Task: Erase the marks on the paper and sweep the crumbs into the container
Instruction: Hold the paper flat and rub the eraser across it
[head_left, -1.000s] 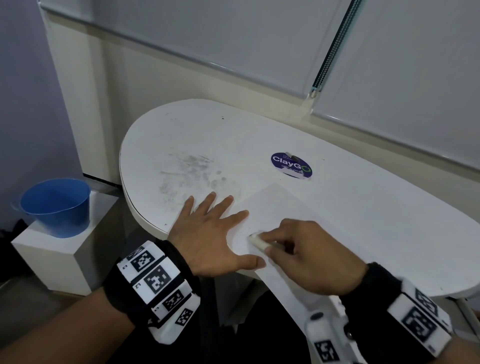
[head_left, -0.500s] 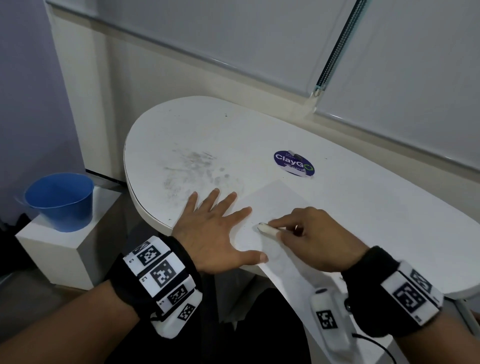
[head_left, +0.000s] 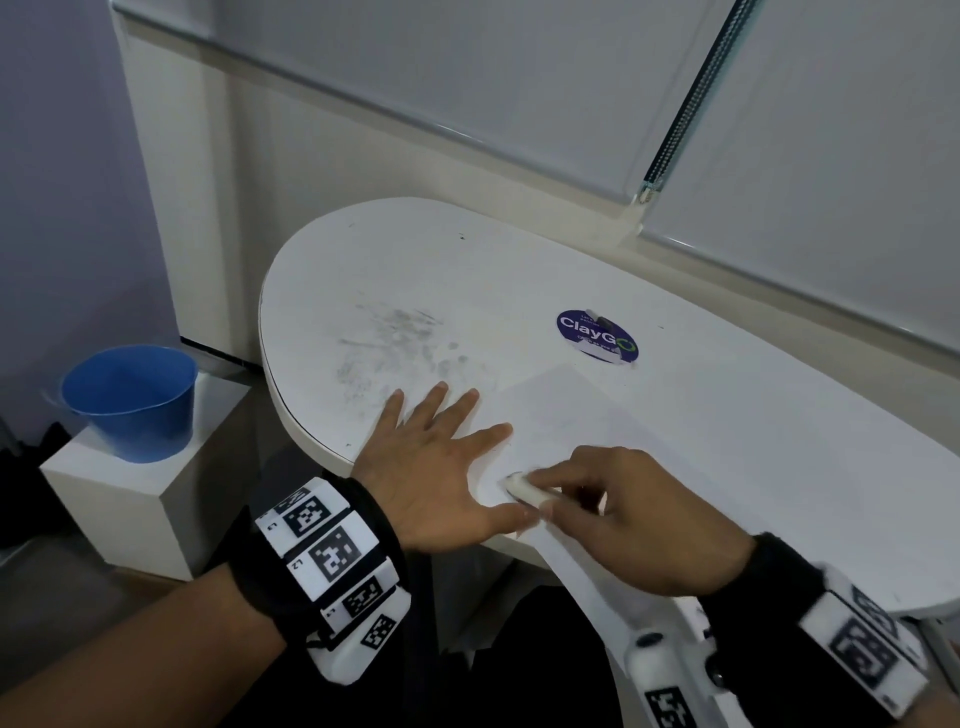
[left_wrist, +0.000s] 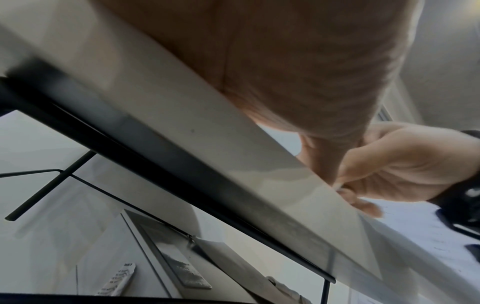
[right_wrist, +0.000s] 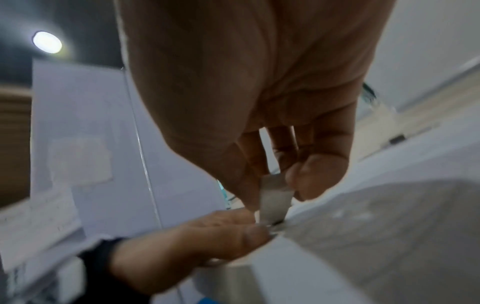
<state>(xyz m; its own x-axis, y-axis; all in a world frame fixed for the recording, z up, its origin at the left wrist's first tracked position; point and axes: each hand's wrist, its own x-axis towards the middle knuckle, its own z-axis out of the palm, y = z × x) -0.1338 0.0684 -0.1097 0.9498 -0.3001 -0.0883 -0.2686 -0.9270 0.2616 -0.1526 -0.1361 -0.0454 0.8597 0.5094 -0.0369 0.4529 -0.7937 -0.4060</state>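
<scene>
With the left hand (head_left: 436, 467) flat on the paper (head_left: 566, 410) and the right hand (head_left: 623, 514) pinching the eraser (head_left: 522, 487), hard rubbing near the surface (head_left: 727, 395) edge could crumple the overhanging sheet.

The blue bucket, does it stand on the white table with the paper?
No, the blue bucket stands on a low white block left of the table.
</scene>
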